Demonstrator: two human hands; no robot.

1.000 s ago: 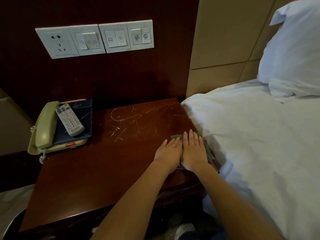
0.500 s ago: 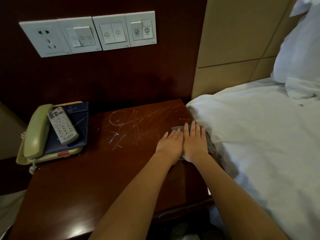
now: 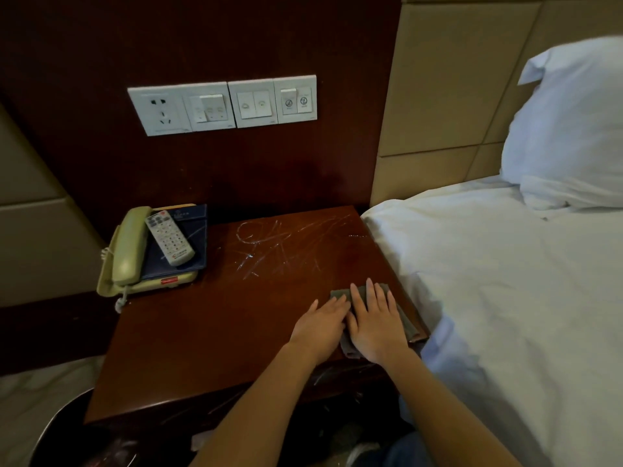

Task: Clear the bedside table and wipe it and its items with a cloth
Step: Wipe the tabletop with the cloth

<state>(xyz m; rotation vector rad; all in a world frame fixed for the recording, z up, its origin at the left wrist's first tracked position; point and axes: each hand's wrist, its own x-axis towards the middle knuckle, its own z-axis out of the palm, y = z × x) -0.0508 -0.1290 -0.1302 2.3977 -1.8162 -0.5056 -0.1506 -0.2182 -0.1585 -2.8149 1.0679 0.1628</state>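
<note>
My left hand (image 3: 320,323) and my right hand (image 3: 376,323) lie flat side by side, fingers straight, pressing a grey cloth (image 3: 406,323) onto the dark wooden bedside table (image 3: 209,338) near its right edge. Most of the cloth is hidden under my hands. White scratch-like streaks (image 3: 269,246) mark the tabletop behind my hands. At the table's far left stands a beige telephone (image 3: 126,252) with a blue folder (image 3: 192,237) on it and a white remote control (image 3: 169,237) lying on top.
A bed with a white duvet (image 3: 499,298) and a pillow (image 3: 569,123) touches the table's right side. A wall plate with a socket and switches (image 3: 222,104) sits above the table. A dark bin rim (image 3: 57,423) shows at the lower left.
Both hands, together on the cloth, have slid back toward the table's front right edge. The camera has tilted up and shifted, so the wall plate sits lower in view.
</note>
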